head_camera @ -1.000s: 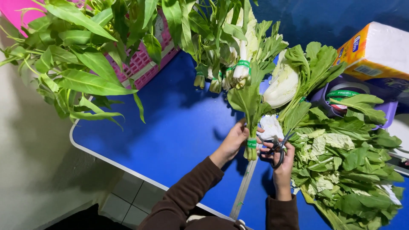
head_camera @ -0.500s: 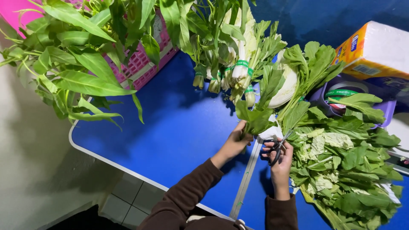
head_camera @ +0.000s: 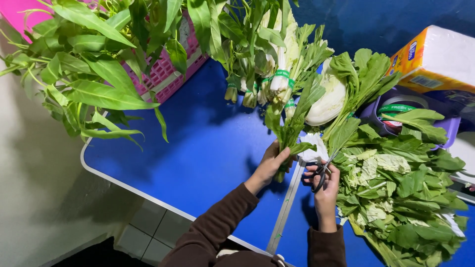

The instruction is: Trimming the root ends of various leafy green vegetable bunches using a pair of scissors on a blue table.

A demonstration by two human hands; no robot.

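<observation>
Green leafy bunch (head_camera: 292, 118) gripped in left hand (head_camera: 271, 164), black-handled scissors (head_camera: 321, 170) clasped in right hand (head_camera: 326, 185).

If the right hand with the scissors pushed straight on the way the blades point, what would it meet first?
Probably the white paper scrap just past the right hand and its scissors, then the stalks of the leafy bunch; depth is uncertain.

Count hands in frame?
2. Left hand holds a leafy greens bunch at table centre; right hand beside it holds scissors. None look hidden.
</observation>
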